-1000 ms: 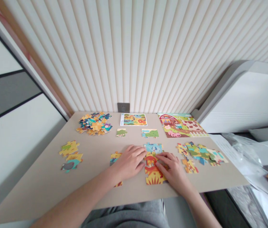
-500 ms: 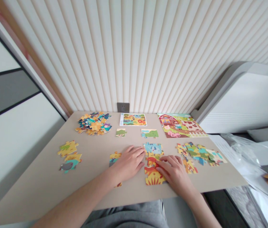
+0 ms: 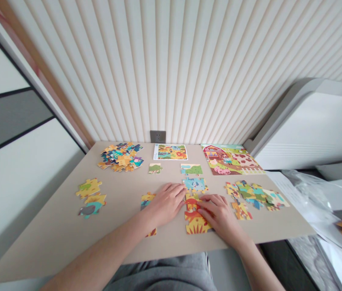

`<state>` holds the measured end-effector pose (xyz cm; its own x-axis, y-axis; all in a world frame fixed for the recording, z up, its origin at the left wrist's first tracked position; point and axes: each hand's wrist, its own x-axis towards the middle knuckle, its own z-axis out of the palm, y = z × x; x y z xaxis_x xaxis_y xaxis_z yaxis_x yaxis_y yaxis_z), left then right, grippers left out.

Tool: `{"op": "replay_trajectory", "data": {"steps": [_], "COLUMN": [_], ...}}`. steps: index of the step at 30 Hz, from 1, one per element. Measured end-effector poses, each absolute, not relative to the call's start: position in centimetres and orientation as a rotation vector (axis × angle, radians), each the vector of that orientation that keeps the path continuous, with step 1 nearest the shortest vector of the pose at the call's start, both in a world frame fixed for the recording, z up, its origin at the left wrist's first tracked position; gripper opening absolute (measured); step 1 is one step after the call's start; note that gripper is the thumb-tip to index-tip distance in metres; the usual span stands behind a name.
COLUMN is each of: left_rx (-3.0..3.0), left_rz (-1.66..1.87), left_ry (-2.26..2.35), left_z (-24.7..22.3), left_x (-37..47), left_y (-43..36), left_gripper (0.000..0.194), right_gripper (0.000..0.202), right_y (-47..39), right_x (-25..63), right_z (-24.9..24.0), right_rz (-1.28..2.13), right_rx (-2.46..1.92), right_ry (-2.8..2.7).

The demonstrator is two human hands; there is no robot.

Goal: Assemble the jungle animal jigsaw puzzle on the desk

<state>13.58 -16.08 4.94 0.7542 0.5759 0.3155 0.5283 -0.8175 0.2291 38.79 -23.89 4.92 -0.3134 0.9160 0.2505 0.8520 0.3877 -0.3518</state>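
And here both hands close in on the puzzle. The left hand (image 3: 169,202) lies low, fingers side by side, tips at the left edge of the column; whether they pinch anything, I cannot tell. Across from it, the right hand (image 3: 217,210) bends over the lion piece (image 3: 192,205), thumb and forefinger a little apart on it; whether they squeeze it or only press, I cannot tell.

So the lion piece sits between the two hands, with the grass piece (image 3: 196,227) against its near side. Just beyond the fingertips lies the elephant piece (image 3: 195,184), a strip of table (image 3: 52,246) showing below it. This looks like the lining-up step: the next move seems to call for a square, gentle push, tabs facing sockets, the left hand steadying the side.

What's in the way? The left forearm covers part of a blue-and-yellow piece (image 3: 147,199), and the right fingers hide the lion piece's far corner. Beyond the elephant piece sits the green hill piece (image 3: 191,169), very close, so there's little room there. Further ahead lies the picture card (image 3: 171,152); loose pieces (image 3: 252,192) lie right of the right hand, and a heap of pieces (image 3: 120,157) lies far off beyond the left.
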Motion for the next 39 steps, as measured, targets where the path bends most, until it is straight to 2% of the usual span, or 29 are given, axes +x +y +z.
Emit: {"op": "replay_trajectory", "data": {"steps": [6,15,24,39], "left_rx": [2.869,2.906,2.864,2.861], "left_rz": [0.516,0.51,0.57,0.569], "left_ry": [0.766,0.783,0.789,0.746], "left_z": [6.4,4.4,4.3,3.9], "left_x": [13.3,13.2,13.5,13.6], "left_y": [-18.7,-22.2,-22.9,-22.8], "left_gripper": [0.022,0.047,0.037,0.039], "right_gripper": [0.023,0.028,0.026,0.027], "right_y": [-23.7,-27.6,-29.3,-29.3], "right_x": [38.5,37.6,39.0,38.7], "right_z": [5.2,4.2,3.5,3.7], "right_rz": [0.188,0.051,0.064,0.038], "right_rx": [-1.521,-1.501,-1.442,-1.42], "right_ry": [-2.261,-2.284,-2.311,-2.299]}}
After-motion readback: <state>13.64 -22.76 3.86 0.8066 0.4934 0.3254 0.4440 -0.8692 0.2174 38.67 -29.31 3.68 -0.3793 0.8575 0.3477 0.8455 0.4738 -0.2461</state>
